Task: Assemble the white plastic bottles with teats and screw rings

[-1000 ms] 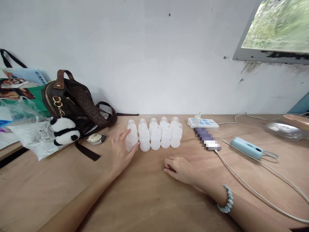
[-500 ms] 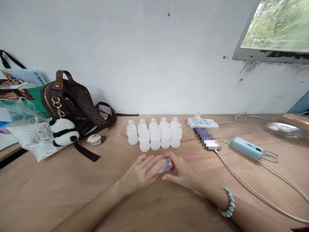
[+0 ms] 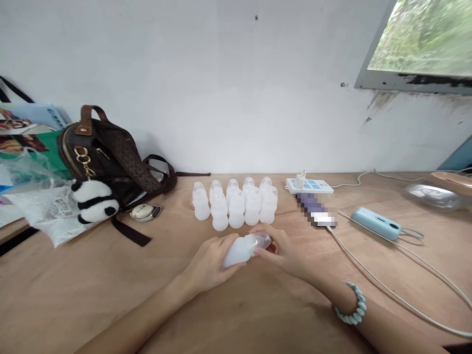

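Observation:
A small frosted white plastic bottle point(image 3: 241, 249) with a clear cap lies tilted between my hands, just above the wooden table point(image 3: 110, 290). My left hand point(image 3: 208, 263) is wrapped round its body. My right hand point(image 3: 285, 253) pinches the clear cap end with thumb and fingers. Behind them, several identical white bottles point(image 3: 236, 206) stand upright in two rows near the wall.
A brown bag point(image 3: 106, 157) with a panda charm point(image 3: 92, 199) sits at the left, beside plastic packets point(image 3: 33, 206). A white power strip point(image 3: 308, 186), a blurred item, a light-blue device point(image 3: 376, 223) and white cables point(image 3: 387, 295) lie to the right.
My left hand took one bottle from the left end of the front row and brought it toward me. My right hand rose from the table and closed on its cap.

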